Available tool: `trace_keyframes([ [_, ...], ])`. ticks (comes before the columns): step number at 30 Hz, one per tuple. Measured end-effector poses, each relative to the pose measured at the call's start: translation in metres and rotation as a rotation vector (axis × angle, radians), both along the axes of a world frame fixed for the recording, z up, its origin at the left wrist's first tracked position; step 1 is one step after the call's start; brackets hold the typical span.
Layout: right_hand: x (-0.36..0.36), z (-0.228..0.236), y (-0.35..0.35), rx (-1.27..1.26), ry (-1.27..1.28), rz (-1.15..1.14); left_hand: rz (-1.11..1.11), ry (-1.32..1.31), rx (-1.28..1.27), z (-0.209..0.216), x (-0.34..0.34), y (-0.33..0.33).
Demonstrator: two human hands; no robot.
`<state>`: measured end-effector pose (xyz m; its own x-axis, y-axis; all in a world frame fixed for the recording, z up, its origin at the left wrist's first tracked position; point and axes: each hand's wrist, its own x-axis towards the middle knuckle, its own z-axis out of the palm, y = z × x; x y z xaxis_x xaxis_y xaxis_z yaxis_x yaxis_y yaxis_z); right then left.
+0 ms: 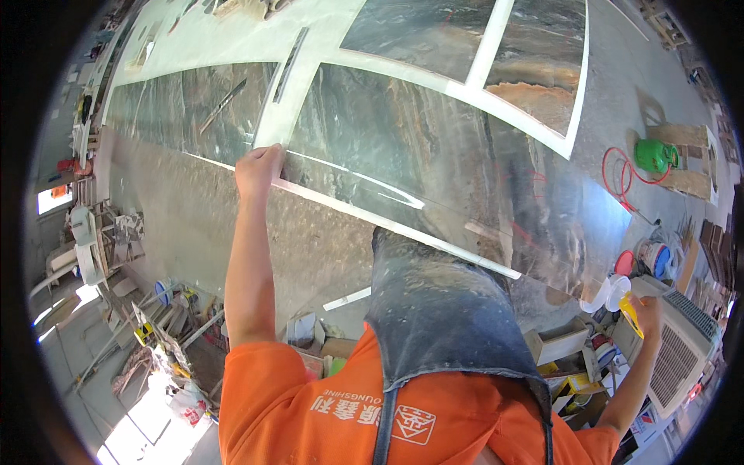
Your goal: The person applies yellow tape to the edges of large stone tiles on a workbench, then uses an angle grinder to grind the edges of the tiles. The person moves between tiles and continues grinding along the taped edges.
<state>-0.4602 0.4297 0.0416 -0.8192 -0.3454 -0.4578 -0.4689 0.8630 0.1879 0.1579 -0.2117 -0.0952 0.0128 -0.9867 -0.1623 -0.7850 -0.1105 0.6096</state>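
1. Overhead, the left hand (pixel 258 169) is clamped on the near edge of a big shiny panel (pixel 403 147), left of its middle.
2. The right hand (pixel 645 311), low at the right, is closed around a yellow tool (pixel 629 315) beside a white disc (pixel 608 293).
3. A green tank (pixel 655 155) with a red hose (pixel 620 182) lies far right.
4. An orange shirt (pixel 310 403) and grey apron (pixel 446 310) fill the near centre.

Single head-worn fisheye view, looking steeply down over wearer's chest. Large panel (pixel 403 147) close, filling 10 to 2 o'clock. Floor clutter at 7 and 4 o'clock. Edges bend toward rim.
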Motion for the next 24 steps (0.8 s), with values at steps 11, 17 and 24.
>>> trace_keyframes([
  [11, 0.008, -0.004, -0.008, 0.045, 0.002, -0.001, 0.079, 0.105, 0.054, 0.024, -0.028, 0.021],
  [17, 0.001, -0.013, 0.005, 0.050, -0.011, -0.030, 0.051, 0.051, 0.006, 0.017, -0.023, 0.020],
  [24, 0.001, -0.023, 0.007, 0.059, -0.009, 0.067, 0.010, -0.083, -0.048, 0.006, -0.017, 0.019],
])
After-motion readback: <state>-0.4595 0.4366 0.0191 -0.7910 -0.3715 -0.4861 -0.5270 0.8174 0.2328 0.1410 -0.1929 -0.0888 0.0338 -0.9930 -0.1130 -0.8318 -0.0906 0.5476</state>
